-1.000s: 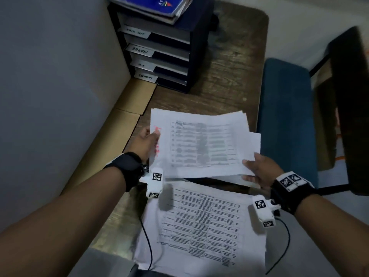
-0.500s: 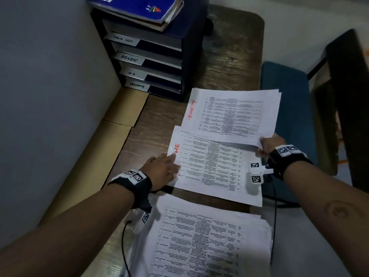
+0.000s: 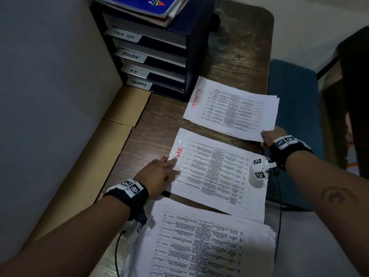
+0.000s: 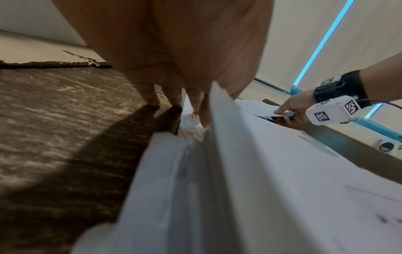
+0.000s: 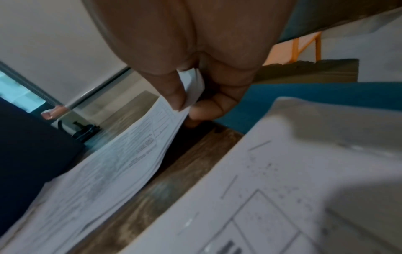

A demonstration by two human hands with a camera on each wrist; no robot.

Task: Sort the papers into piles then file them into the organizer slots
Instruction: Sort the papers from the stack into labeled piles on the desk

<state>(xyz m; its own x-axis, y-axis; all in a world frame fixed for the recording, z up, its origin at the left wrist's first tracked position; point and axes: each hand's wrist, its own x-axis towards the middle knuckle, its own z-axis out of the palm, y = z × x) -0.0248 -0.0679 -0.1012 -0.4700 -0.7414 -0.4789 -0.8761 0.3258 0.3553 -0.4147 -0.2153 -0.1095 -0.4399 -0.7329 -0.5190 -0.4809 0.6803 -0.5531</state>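
Three lots of printed papers lie on the wooden desk. The far stack, marked in red "SECURITY", is pinched at its near right corner by my right hand; the right wrist view shows thumb and finger clamping the sheets. The middle stack lies flat, and my left hand rests on its left edge with straight fingers. The near pile lies under my forearms. The dark organizer stands at the far left with labelled slots.
Blue books lie on top of the organizer. A grey wall and a tan ledge bound the desk on the left. A blue chair seat stands past the desk's right edge. Cables trail from the wrists.
One second ago both hands held the papers up together. The right hand has carried the SECURITY stack toward the organizer; the middle stack now lies on the desk under the left hand.
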